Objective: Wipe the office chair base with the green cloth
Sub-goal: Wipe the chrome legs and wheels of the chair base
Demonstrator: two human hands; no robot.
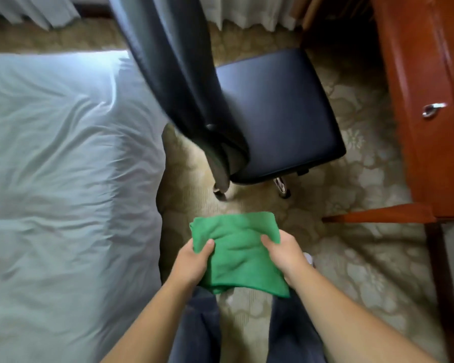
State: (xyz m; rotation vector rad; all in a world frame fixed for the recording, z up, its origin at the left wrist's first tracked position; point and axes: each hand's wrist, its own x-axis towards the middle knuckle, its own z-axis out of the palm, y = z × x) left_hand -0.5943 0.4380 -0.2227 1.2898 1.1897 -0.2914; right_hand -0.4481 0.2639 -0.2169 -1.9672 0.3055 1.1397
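Note:
A folded green cloth [237, 251] is held flat in front of me above the carpet. My left hand [194, 262] grips its left edge with the thumb on top. My right hand [286, 254] grips its right edge the same way. Beyond the cloth stands a black office chair [275, 113] with its tall backrest [168, 58] leaning toward me. The seat hides most of the chair base; only two caster legs [282, 187] show under its near edge.
A bed with white sheets [63, 166] fills the left side. A reddish wooden desk [425, 100] with a metal drawer handle [433, 109] stands at the right, its leg [378, 217] reaching over the patterned carpet [351, 258]. Curtains hang at the back.

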